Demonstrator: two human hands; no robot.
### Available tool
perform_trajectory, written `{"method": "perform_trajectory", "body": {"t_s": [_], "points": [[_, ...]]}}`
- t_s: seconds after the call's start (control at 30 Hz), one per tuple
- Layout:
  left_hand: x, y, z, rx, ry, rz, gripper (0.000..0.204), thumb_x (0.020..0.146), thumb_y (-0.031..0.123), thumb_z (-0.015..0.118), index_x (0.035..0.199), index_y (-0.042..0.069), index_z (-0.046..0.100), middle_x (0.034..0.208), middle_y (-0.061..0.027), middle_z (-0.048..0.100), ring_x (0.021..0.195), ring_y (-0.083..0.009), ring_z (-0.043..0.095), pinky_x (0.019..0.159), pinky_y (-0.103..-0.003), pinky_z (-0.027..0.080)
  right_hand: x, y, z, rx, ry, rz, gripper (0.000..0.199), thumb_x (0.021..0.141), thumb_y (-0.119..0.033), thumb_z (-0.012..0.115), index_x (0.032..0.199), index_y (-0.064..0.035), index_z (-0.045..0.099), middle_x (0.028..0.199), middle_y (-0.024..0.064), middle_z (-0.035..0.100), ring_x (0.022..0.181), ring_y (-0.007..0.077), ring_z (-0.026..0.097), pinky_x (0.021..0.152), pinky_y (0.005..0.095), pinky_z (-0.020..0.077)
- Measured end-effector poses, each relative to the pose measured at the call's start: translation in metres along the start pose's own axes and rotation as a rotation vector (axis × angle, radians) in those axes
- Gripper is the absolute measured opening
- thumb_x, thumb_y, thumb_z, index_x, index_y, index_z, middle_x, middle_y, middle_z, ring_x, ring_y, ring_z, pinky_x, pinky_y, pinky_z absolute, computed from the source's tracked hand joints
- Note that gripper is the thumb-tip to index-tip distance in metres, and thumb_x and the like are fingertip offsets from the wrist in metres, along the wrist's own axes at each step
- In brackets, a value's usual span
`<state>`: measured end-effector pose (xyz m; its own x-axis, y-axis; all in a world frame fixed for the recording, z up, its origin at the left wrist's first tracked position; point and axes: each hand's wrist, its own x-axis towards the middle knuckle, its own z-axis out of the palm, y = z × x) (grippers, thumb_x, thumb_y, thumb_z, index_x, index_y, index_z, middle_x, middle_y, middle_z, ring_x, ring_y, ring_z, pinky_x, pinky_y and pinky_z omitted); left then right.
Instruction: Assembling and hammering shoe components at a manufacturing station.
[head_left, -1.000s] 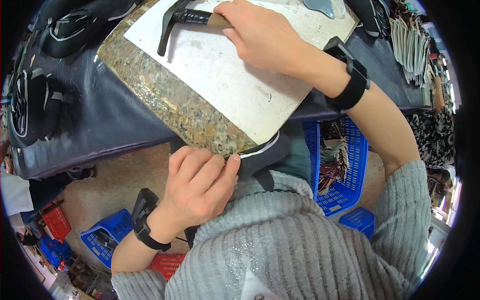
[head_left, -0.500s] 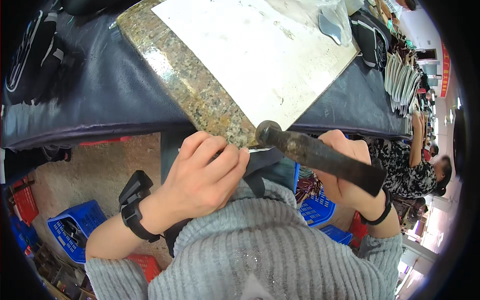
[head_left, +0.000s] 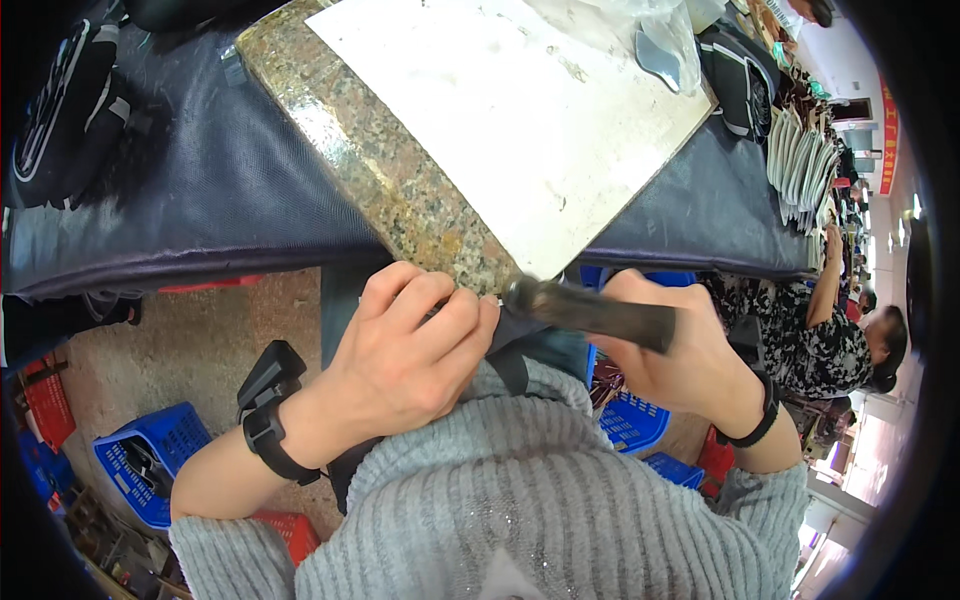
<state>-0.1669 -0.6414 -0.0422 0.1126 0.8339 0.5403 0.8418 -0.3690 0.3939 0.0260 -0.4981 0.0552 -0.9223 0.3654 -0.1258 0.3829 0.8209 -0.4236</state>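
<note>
My left hand (head_left: 410, 350) is curled at the near corner of a speckled granite slab (head_left: 390, 190), its fingertips pinching a dark piece of material (head_left: 512, 345) against the slab's edge. My right hand (head_left: 680, 365) grips the dark handle of a hammer (head_left: 600, 312). The hammer's head (head_left: 520, 295) sits right beside my left fingertips at the slab's corner. A white board (head_left: 500, 110) covers the top of the slab. Both wrists wear black bands.
The slab lies on a table with a dark blue cover (head_left: 180, 190). Blue crates (head_left: 150, 460) (head_left: 635, 420) stand on the floor below. Stacked grey soles (head_left: 800, 160) and a plastic bag (head_left: 670, 40) lie at the far right. Another person (head_left: 830, 340) sits to the right.
My right hand brought the hammer from the slab's far side down to its near corner. My left hand stayed at that corner with the dark piece.
</note>
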Motion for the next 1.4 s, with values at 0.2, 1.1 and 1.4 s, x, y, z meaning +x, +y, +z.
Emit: {"method": "perform_trajectory", "body": {"t_s": [0.2, 1.1, 1.4], "points": [[0.003, 0.002, -0.004, -0.105, 0.024, -0.154, 0.037, 0.061, 0.006, 0.075, 0.097, 0.003, 0.066, 0.09, -0.0052, 0.055, 0.086, -0.0229, 0.053, 0.081, -0.039, 0.039, 0.001, 0.001, -0.001, -0.134, -0.168, 0.062, 0.027, 0.076, -0.014, 0.068, 0.089, -0.0033, 0.047, 0.069, 0.0119, 0.06, 0.056, 0.0306, 0.06, 0.048, 0.0386, 0.0453], [-0.011, -0.005, 0.004, 0.002, 0.155, -0.01, 0.038, 0.058, 0.014, 0.079, 0.092, 0.0, 0.066, 0.09, -0.0083, 0.059, 0.081, -0.0263, 0.056, 0.071, -0.04, 0.045, 0.01, 0.012, 0.0, -0.067, -0.194, 0.001, 0.023, 0.075, -0.01, 0.065, 0.088, -0.0022, 0.048, 0.064, 0.012, 0.058, 0.056, 0.0314, 0.06, 0.047, 0.0384, 0.0446], [-0.005, -0.003, -0.004, -0.1, 0.09, -0.175, 0.038, 0.057, 0.011, 0.079, 0.091, 0.0, 0.067, 0.09, -0.0082, 0.059, 0.083, -0.0258, 0.056, 0.071, -0.039, 0.045, 0.01, 0.013, 0.0, -0.099, -0.194, -0.008, 0.023, 0.074, -0.011, 0.064, 0.087, -0.0019, 0.047, 0.063, 0.0122, 0.059, 0.057, 0.0316, 0.061, 0.047, 0.0398, 0.0455]]}}
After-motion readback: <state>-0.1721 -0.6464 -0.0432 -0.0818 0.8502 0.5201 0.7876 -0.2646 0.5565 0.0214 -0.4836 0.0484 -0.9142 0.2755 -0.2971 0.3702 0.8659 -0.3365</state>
